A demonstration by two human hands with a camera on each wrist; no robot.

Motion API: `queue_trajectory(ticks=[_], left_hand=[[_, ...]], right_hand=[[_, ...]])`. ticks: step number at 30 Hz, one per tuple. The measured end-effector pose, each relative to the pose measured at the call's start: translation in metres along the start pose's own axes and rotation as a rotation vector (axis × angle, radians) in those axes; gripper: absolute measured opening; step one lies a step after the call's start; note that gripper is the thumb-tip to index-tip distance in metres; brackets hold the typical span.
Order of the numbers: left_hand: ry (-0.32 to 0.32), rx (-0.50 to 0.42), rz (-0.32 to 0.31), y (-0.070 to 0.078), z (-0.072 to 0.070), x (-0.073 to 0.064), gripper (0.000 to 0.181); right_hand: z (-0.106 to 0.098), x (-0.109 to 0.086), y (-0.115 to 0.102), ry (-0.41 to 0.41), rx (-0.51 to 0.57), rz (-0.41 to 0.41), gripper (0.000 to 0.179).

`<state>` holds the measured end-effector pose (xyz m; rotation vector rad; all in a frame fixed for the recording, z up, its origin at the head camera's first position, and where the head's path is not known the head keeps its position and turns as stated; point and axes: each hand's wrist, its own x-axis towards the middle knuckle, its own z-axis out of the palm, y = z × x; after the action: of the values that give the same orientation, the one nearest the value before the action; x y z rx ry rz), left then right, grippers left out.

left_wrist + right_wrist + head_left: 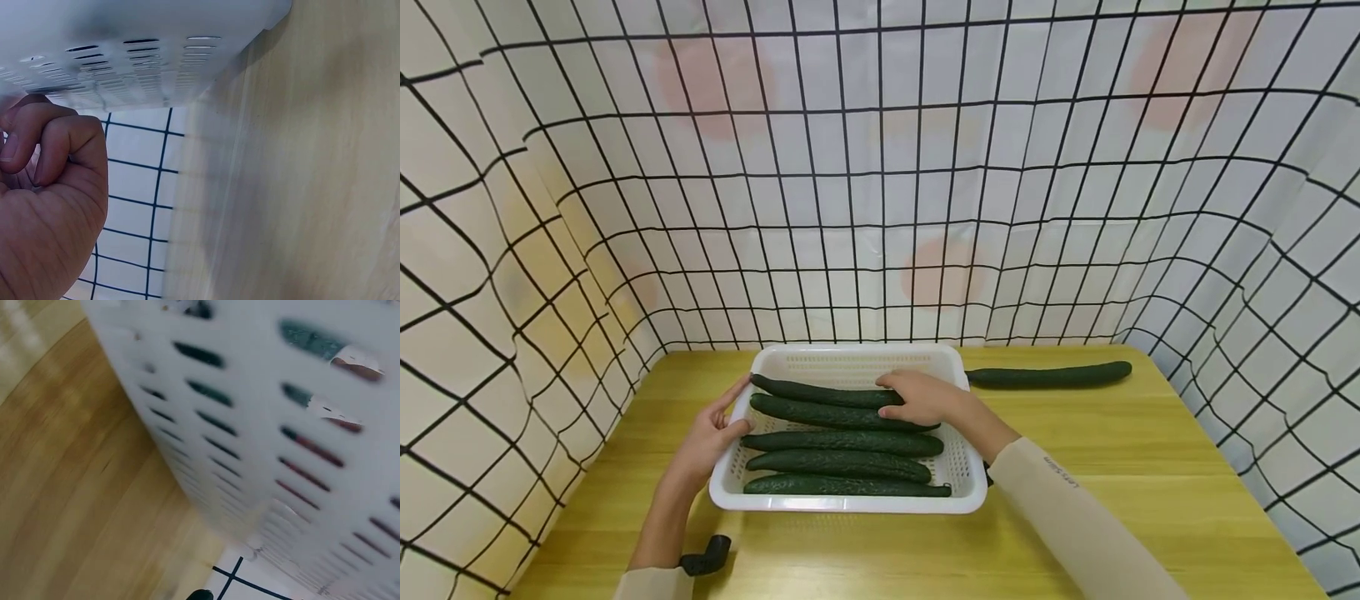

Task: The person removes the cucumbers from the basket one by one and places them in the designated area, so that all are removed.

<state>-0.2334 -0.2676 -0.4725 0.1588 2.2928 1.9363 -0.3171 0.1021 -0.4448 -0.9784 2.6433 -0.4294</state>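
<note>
A white slotted plastic basket [850,503] holds several long dark-green cucumbers lying side by side. My left hand [707,437] grips the basket's left rim, with the thumb on the edge. In the left wrist view that hand's [56,181] fingers are curled beside the slotted wall [125,59]. Reaching over the right rim, my right hand [925,398] grips the right end of the rearmost cucumber [820,393]. Its thumb lies over the cucumber just in front [827,411]. Through the basket wall [250,412] in the right wrist view, dark green and skin show in the slots; the hand itself is mostly hidden.
Another cucumber [1052,377] lies on the yellow wood-grain table [1120,467], behind and right of the basket. Black grid netting before white sheeting [880,200] encloses the back and sides. A black device [707,557] sits at my left wrist.
</note>
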Motion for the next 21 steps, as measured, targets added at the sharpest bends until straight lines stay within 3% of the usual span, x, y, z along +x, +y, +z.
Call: queue_trajectory(ticks=[11, 17, 21], left_hand=[[0.02, 0.011, -0.011, -0.0005, -0.0008, 0.0007, 0.079], [0.02, 0.019, -0.005, -0.0007, -0.0005, 0.0008, 0.078], [0.02, 0.03, -0.004, 0.0, 0.0003, 0.0004, 0.077]], right_hand=[[0.0029, 0.0045, -0.0036, -0.072, -0.135, 0.035, 0.06], [0.0051, 0.005, -0.0027, -0.08, -0.076, 0.053, 0.059], [0.0048, 0.0047, -0.0018, -0.02, -0.058, 0.061, 0.058]])
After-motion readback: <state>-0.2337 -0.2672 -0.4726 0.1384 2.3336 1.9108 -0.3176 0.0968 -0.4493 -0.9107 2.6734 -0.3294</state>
